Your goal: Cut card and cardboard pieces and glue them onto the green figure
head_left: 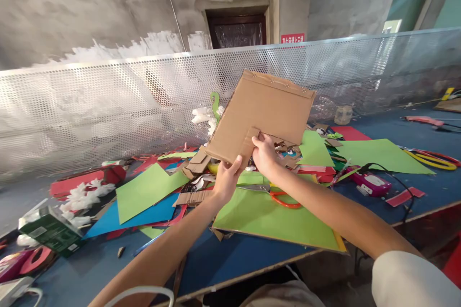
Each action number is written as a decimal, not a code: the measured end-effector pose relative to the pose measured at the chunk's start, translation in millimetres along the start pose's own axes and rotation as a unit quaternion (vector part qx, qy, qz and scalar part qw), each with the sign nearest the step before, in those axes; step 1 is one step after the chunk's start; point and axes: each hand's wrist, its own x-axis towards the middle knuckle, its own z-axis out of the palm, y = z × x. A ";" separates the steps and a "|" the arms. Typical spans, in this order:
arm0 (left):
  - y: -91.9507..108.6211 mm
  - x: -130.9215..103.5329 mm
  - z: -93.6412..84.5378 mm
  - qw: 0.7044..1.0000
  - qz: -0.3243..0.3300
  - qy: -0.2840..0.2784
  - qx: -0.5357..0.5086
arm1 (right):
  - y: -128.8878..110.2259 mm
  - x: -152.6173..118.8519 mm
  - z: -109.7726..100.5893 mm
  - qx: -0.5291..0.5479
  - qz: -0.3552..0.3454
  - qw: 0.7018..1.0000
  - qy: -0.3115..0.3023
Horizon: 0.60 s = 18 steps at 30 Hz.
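A brown cardboard panel (268,105), with a folded strip along its top edge, is held up tilted above the cluttered table. A small cardboard piece (249,141) stands against its lower part. My left hand (226,177) grips the lower edge by this piece, thumb in front. Close on its right, my right hand (264,153) pinches the same small piece, its fingers partly hidden. Below both hands, scissors with orange handles (284,199) lie on a large green sheet (277,223).
Green paper (144,192), a blue sheet (133,216) and cardboard scraps cover the left. At far left stands a dark green box (50,230). A purple device (369,181) and yellow-handled scissors (430,159) lie right. A perforated metal screen (126,105) runs behind.
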 end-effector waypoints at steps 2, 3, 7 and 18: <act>1.0 4.2 4.1 1.000 0.012 0.024 -0.010 | 4.9 -3.0 10.0 0.006 -0.003 1.000 0.001; 1.8 7.2 2.8 0.999 0.015 0.036 -0.008 | 7.3 -4.3 13.9 0.013 -0.003 1.000 0.005; 3.6 14.5 -17.2 0.997 0.017 0.061 0.032 | 17.4 -10.6 19.1 0.037 0.020 0.999 0.005; 2.5 12.0 -55.9 0.988 -0.013 0.136 0.079 | 32.6 -7.2 -11.0 -0.058 0.226 0.964 -0.123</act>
